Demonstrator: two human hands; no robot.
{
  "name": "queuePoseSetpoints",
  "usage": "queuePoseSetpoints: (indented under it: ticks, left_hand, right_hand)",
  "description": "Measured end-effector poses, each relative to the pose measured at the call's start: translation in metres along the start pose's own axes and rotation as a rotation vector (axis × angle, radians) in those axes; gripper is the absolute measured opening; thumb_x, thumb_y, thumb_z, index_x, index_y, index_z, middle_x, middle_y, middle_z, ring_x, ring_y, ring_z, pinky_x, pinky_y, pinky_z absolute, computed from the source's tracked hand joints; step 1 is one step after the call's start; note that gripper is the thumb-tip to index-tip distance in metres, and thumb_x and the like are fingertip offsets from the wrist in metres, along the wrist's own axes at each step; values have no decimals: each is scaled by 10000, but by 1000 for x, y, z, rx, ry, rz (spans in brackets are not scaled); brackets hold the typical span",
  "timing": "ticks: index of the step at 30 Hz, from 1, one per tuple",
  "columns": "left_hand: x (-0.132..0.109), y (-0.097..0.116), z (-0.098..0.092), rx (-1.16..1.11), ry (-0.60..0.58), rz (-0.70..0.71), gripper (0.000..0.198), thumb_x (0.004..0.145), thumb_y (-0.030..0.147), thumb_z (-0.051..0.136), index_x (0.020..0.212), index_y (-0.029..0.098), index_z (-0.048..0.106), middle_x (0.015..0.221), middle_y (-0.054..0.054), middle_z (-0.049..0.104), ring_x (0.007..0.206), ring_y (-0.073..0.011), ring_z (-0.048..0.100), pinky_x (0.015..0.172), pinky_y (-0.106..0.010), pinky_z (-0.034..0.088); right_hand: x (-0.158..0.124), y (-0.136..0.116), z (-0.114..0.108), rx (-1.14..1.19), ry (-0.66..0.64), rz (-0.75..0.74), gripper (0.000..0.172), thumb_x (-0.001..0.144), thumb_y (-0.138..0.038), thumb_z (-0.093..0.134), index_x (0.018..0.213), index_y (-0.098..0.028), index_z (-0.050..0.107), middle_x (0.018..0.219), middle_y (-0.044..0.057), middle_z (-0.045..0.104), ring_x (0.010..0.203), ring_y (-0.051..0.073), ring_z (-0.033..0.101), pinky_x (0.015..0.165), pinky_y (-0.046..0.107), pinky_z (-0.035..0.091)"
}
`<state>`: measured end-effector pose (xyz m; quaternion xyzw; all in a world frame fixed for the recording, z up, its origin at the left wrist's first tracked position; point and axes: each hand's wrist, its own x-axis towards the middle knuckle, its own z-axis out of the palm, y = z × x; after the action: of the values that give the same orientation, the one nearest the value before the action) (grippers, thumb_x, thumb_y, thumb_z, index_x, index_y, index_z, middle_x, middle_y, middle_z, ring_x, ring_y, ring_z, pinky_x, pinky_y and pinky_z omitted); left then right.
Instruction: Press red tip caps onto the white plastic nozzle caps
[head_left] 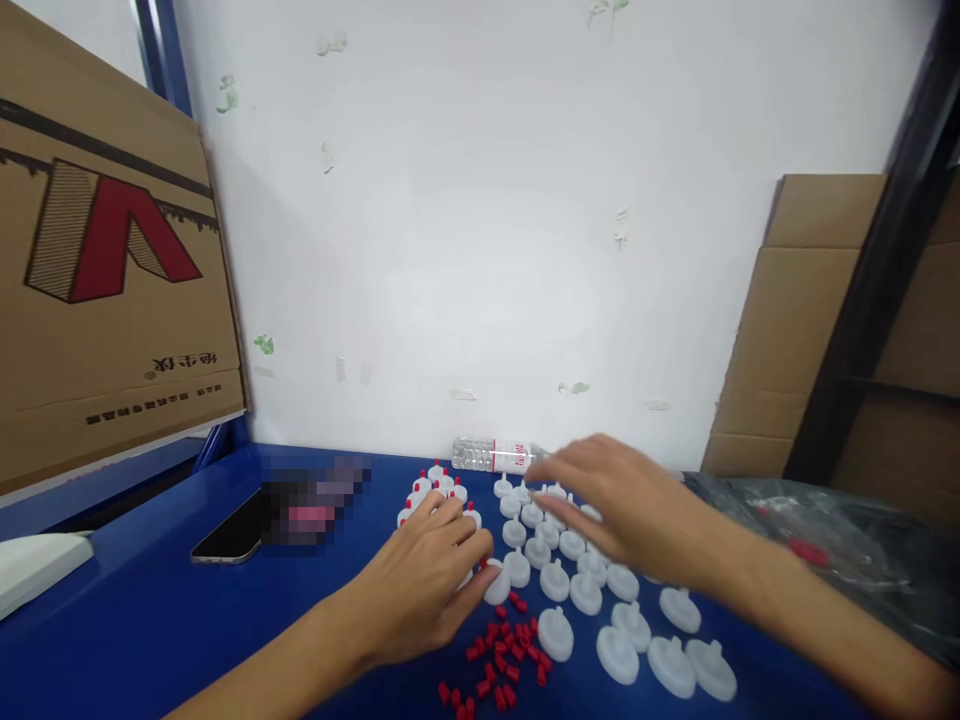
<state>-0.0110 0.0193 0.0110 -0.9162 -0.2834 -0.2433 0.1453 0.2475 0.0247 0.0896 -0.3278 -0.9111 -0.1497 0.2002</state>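
Observation:
My left hand is closed, thumb and index finger pinching a small red cap at the stem of a white round lid. White lids with red caps on their stems stand grouped behind and partly under this hand. My right hand, slightly blurred, hovers with fingers apart above several bare white lids, hiding some of them. No item shows in its fingers. Loose red caps lie scattered on the blue table, just right of my left wrist.
A clear plastic bottle lies against the white wall. To the left are a dark phone, a pixelated patch and a white object. A large carton rises at left; a dark plastic bag sits at right, before cardboard.

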Motion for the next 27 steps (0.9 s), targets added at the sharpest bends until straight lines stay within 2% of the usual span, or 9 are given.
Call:
queuePoseSetpoints:
  ticks: [1, 3, 6, 8, 10, 15, 20, 24, 27]
  left_hand:
    - [0, 1, 1, -15, 56, 12, 151, 1038, 222, 520, 902, 180, 569, 835, -29, 620, 801, -217, 501, 824, -394, 397]
    - [0, 3, 4, -51, 169, 34, 158, 1062, 228, 498, 932, 179, 574, 826, -24, 629, 779, -206, 503, 796, -372, 411]
    - [-1, 6, 6, -93, 303, 87, 155, 1082, 226, 477, 984, 177, 587, 844, -35, 658, 820, -203, 531, 779, -342, 440]
    - [0, 9, 5, -103, 361, 130, 136, 1080, 210, 485, 1007, 174, 593, 852, -43, 673, 849, -204, 544, 777, -333, 456]
    - [0, 12, 4, -106, 400, 161, 112, 1072, 192, 504, 1008, 171, 594, 839, -42, 674, 836, -201, 545, 766, -331, 465]
    - [0, 16, 7, -111, 451, 161, 60, 1048, 161, 540, 1012, 151, 587, 787, -38, 656, 779, -197, 525, 695, -321, 452]
    - [-2, 17, 16, -136, 441, 174, 63, 1049, 167, 544, 1001, 151, 581, 780, -38, 654, 770, -194, 520, 681, -317, 447]
    - [-3, 20, 17, -160, 425, 190, 157, 1071, 192, 484, 948, 163, 578, 773, -41, 639, 759, -193, 505, 689, -329, 452]
    - [-3, 22, 10, -64, 342, 223, 189, 1052, 296, 515, 937, 164, 589, 806, -62, 639, 794, -214, 524, 722, -356, 479]
  right_hand:
    - [-9, -10, 5, 2, -9, -42, 302, 1081, -394, 446, 1216, -226, 657, 1048, 84, 742, 982, 270, 688, 906, 470, 512]
    - [-27, -24, 17, 52, -14, -14, 295, 1079, -400, 456, 1271, -251, 624, 1139, 84, 734, 1043, 267, 691, 932, 468, 532]
    - [-46, -35, 34, 126, 33, 73, 507, 1025, -485, 565, 1488, -320, 441, 1376, 76, 659, 1214, 273, 650, 1006, 450, 545]
    - [-50, -39, 43, 133, 80, 69, 563, 998, -490, 611, 1502, -332, 417, 1381, 69, 663, 1204, 269, 664, 991, 436, 567]
    - [-51, -43, 50, 127, 127, 51, 521, 984, -461, 639, 1455, -315, 471, 1310, 65, 705, 1134, 265, 700, 942, 422, 593]
    - [-49, -54, 51, 170, 233, 51, 187, 993, -346, 611, 1167, -276, 617, 975, 14, 750, 841, 204, 741, 757, 329, 610]
    - [-52, -58, 56, 282, 190, 112, 213, 980, -325, 625, 1186, -289, 583, 1143, 23, 723, 1002, 203, 723, 836, 314, 589]
    - [-53, -60, 68, 351, 119, 107, 139, 967, -265, 630, 1098, -270, 582, 983, -14, 733, 861, 182, 722, 767, 300, 564]
    - [-54, -60, 71, 296, 172, 53, 172, 956, -240, 644, 1115, -265, 585, 1043, -9, 745, 895, 180, 729, 784, 295, 548]
